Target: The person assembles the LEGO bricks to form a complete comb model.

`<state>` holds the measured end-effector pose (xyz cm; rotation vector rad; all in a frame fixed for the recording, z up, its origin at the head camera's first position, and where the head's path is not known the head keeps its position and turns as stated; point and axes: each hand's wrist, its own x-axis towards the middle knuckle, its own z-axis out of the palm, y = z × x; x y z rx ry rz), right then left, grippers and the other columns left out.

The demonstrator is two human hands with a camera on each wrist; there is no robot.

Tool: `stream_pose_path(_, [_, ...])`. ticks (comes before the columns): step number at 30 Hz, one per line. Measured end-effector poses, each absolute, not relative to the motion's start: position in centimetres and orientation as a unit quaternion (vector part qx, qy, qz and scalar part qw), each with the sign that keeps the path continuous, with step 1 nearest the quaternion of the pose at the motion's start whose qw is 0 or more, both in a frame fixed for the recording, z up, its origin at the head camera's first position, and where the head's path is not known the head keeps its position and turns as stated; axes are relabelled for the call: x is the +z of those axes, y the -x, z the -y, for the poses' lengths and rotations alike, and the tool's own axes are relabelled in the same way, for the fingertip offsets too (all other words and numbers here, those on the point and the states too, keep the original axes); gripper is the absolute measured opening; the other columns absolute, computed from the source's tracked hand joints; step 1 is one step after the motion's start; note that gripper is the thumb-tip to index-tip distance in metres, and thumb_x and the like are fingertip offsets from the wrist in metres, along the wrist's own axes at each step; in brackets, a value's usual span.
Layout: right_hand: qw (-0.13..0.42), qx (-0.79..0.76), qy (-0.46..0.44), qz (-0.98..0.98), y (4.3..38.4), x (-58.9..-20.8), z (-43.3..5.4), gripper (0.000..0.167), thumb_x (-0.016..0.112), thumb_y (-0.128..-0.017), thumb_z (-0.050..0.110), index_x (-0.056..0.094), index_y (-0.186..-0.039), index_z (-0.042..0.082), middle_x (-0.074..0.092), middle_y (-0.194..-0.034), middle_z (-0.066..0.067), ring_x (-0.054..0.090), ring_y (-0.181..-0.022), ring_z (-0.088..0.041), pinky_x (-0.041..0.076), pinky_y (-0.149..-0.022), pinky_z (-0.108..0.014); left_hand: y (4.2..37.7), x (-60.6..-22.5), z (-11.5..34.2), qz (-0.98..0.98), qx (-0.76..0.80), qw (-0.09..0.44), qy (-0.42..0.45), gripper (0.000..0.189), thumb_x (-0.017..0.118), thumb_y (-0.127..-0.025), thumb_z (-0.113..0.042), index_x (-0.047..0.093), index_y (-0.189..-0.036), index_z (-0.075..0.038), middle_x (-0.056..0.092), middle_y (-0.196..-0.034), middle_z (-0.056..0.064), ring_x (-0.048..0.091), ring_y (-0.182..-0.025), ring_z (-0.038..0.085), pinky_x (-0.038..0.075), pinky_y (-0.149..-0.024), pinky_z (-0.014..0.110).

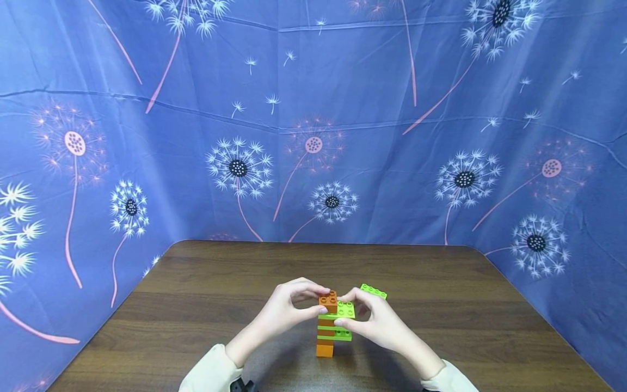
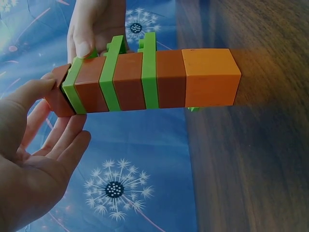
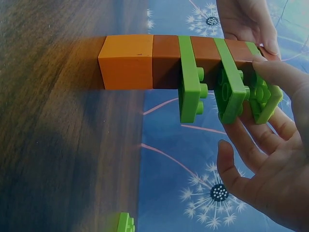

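A tower of toy building bricks stands upright on the table, its base an orange brick (image 1: pixel 325 349). Above it brown bricks alternate with green plates whose studded ends jut out to the right. My left hand (image 1: pixel 289 305) pinches the brown brick (image 1: pixel 327 300) at the very top between thumb and fingers. On the tower's other side, my right hand (image 1: pixel 379 318) grips around the uppermost green plate (image 1: pixel 346 309), thumb in front and fingers behind. The right wrist view shows the lower two green plates (image 3: pixel 190 96) below that grip, with studs facing up the tower.
A loose green plate (image 1: pixel 374 291) lies on the wooden table (image 1: pixel 220 272) just behind the right hand. Blue cloth (image 1: pixel 382 163) with dandelion prints hangs behind the table and along both sides. A black device (image 1: pixel 243 385) sits at the left wrist.
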<state>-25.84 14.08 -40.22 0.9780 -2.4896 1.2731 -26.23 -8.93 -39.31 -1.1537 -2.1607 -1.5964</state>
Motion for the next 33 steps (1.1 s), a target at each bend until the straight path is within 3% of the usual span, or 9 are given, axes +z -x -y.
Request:
stream_pose_path(16, [0.098,0.427,-0.34,0.832,25.8,-40.26,-14.09,0.028,0.076,-0.078,0.028,0.062,-0.101,0.02,0.064,-0.091,0.007,0.055,-0.074,-0.002,0.053,-0.063,-0.03,25.77,-39.1,8.64,0.744,-0.524,0.13,0.395,0.03,0.072,-0.082,-0.012,0.066,-0.109,-0.003,0.066,-0.102,0.01,0.066,-0.095,0.019,0.052,-0.092,0.03])
stream_pose_path(33, [0.104,0.423,-0.337,0.834,25.87,-40.39,-14.09,0.027,0.076,-0.078,0.03,0.062,-0.1,0.021,0.064,-0.091,0.008,0.054,-0.073,-0.002,0.053,-0.063,-0.028,25.94,-39.04,8.6,0.752,-0.529,0.107,0.379,0.029,0.072,-0.081,-0.014,0.067,-0.108,-0.005,0.067,-0.104,0.008,0.066,-0.099,0.018,0.05,-0.094,0.026])
